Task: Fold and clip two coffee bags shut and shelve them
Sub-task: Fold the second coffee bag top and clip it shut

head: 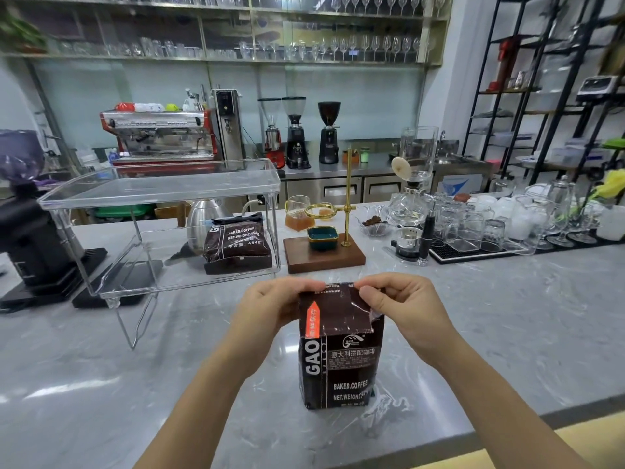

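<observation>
A dark brown coffee bag (340,353) stands upright on the grey marble counter (101,384), directly below both hands. Its top is folded down toward the person. The left hand (270,304) is curled at the bag's upper left corner, fingers bent over the folded edge and thumb pressed on the near face. The right hand (397,304) pinches the upper right corner, thumb on the front of the flap and fingers closed over the top edge. Both hands are nearly closed around the fold.

Beyond the left hand and a little further left, a clear acrylic shelf (159,187) stands on the counter. A second coffee bag (236,243) sits on its lower level, its top already rolled down. Beyond the right hand stands a pour-over stand (324,252) on a wooden base.
</observation>
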